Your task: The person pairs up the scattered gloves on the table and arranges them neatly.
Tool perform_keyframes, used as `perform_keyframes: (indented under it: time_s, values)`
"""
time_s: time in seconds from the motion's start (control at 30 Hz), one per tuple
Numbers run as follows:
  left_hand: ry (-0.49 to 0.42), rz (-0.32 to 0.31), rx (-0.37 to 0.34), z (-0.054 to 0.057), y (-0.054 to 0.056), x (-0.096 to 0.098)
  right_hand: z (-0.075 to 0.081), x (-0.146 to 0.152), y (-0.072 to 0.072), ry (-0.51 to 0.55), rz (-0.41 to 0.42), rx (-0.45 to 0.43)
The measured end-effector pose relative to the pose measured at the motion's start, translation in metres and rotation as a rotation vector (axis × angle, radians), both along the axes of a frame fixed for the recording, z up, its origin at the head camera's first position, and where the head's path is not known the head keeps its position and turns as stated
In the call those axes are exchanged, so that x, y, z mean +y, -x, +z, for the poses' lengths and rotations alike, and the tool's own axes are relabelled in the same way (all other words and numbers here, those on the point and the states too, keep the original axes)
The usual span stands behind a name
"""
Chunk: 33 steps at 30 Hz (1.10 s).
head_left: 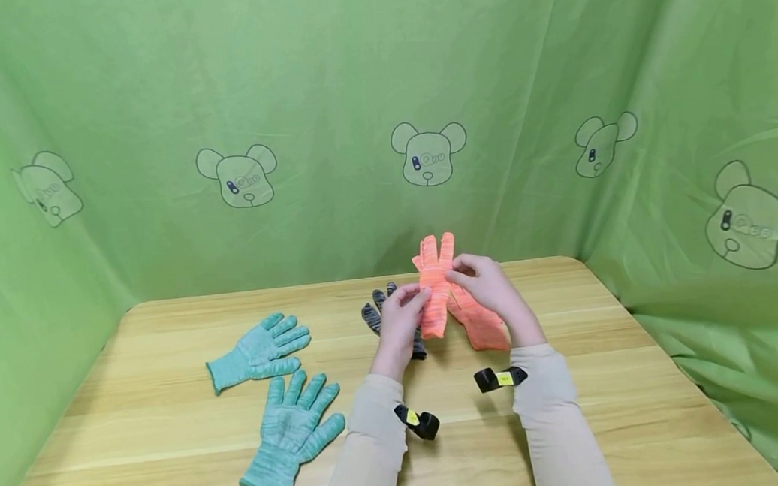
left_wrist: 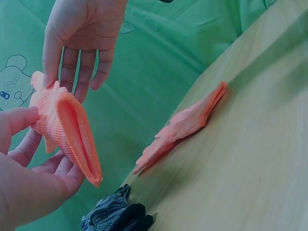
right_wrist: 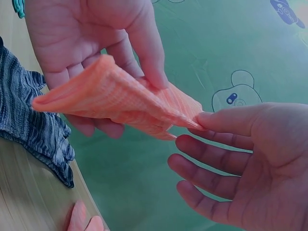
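An orange knitted glove (head_left: 435,289) is held up above the table, its fingers pointing away and its cuff toward me. My left hand (head_left: 402,319) pinches its left side between thumb and fingers. On the opposite side, my right hand (head_left: 490,288) pinches the edge with thumb and index finger, the other fingers loosely extended. The cuff opening (left_wrist: 82,139) shows as a narrow slit in the left wrist view. Below lies a second orange glove (head_left: 483,323), partly hidden by my right hand. A dark grey striped glove (right_wrist: 31,106) lies on the table, partly covered by my left hand in the head view.
Two green gloves, an upper one (head_left: 261,351) and a lower one (head_left: 294,434), lie spread on the left of the wooden table (head_left: 645,421). Green curtains (head_left: 324,89) with printed bear heads enclose the back and sides. Each wrist carries a black strap mount (head_left: 418,422).
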<state>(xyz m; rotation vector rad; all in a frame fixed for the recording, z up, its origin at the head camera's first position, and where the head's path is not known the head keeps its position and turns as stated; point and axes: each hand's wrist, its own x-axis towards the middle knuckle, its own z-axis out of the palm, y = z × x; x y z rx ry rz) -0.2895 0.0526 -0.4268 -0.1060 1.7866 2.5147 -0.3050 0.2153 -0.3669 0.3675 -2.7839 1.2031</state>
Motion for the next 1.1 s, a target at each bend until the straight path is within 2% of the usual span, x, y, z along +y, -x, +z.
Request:
perform_keyframes:
  time_s: [0.2,0.43,0.63,1.1]
  values:
    - [-0.055,-0.015,-0.007,-0.003,0.0,0.004,0.0,0.005,-0.001,-0.001,0.021,-0.005]
    - [-0.064,-0.027,0.01,-0.006,-0.001,0.008,-0.002,0.012,0.0,-0.017,0.034,-0.016]
    - [-0.043,-0.048,0.021,-0.008,-0.003,0.01,-0.003,0.018,0.001,-0.015,0.04,-0.029]
    - [0.053,-0.076,-0.015,-0.013,-0.003,0.017,-0.006,0.031,0.003,-0.026,0.055,-0.065]
